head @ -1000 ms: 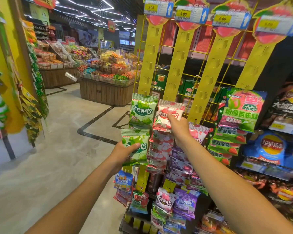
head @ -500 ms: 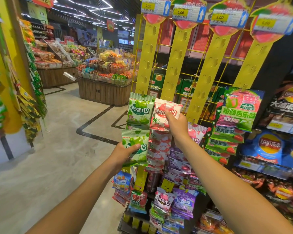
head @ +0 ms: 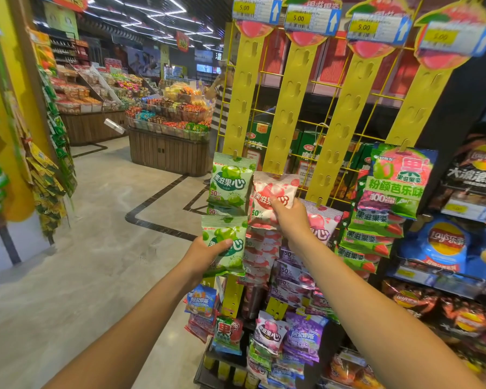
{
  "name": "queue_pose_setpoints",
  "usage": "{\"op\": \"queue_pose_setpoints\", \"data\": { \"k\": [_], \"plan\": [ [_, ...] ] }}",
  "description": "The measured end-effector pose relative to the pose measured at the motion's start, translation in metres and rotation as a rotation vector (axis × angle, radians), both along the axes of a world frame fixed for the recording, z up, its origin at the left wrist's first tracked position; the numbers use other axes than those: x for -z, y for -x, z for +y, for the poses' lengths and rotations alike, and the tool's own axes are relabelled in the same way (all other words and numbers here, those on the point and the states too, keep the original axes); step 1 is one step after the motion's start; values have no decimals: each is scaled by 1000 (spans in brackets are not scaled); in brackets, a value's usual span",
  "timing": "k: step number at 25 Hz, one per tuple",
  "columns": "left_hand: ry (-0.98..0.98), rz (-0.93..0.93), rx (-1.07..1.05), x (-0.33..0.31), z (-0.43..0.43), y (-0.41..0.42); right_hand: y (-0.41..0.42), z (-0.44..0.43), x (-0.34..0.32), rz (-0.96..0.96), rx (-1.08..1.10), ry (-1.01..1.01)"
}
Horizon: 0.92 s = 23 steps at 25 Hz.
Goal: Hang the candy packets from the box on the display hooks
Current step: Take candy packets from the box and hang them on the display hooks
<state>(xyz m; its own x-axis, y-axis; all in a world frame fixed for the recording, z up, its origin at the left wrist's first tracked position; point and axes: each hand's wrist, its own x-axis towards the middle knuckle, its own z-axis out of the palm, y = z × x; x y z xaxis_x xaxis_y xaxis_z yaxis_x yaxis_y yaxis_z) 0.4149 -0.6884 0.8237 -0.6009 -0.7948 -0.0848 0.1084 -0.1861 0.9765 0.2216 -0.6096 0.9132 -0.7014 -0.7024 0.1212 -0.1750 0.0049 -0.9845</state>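
Observation:
My left hand [head: 205, 255] grips a green apple candy packet [head: 227, 240] in front of the leftmost yellow hook strip [head: 242, 91]. Just above it another green packet [head: 230, 182] hangs from that strip. My right hand [head: 289, 217] pinches a red-and-white candy packet [head: 270, 195], holding its top edge against the lower end of the second yellow hook strip [head: 289, 108]. More red-and-white packets [head: 261, 248] hang in a column below it. A pink packet [head: 323, 223] hangs on the third strip [head: 345, 113], partly behind my right wrist. The box is out of view.
Green-and-pink packets [head: 396, 178] hang on the fourth strip at right, beside Lay's chip bags [head: 438, 242]. Mixed small packets [head: 286, 335] fill the rack's bottom. A wooden produce island [head: 169, 153] stands across the aisle, a person [head: 220, 108] behind it. Snack strips [head: 54, 153] hang at left.
My right hand has raised the red-and-white packet slightly and brought its top up against the second strip. My left hand has kept holding the green packet in place.

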Motion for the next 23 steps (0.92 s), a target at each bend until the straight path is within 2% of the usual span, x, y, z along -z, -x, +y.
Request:
{"op": "queue_pose_setpoints", "data": {
  "k": [10, 15, 18, 23],
  "plan": [
    [4, 19, 12, -3, 4, 3, 4, 2, -28, 272, -24, 121],
    [7, -5, 10, 0, 2, 1, 2, 5, -55, 82, -75, 200],
    [4, -7, 14, 1, 3, 2, 1, -1, -62, 71, -58, 144],
    [10, -4, 21, 0, 6, 4, 10, -21, -45, -92, 55, 12]
  ]
}}
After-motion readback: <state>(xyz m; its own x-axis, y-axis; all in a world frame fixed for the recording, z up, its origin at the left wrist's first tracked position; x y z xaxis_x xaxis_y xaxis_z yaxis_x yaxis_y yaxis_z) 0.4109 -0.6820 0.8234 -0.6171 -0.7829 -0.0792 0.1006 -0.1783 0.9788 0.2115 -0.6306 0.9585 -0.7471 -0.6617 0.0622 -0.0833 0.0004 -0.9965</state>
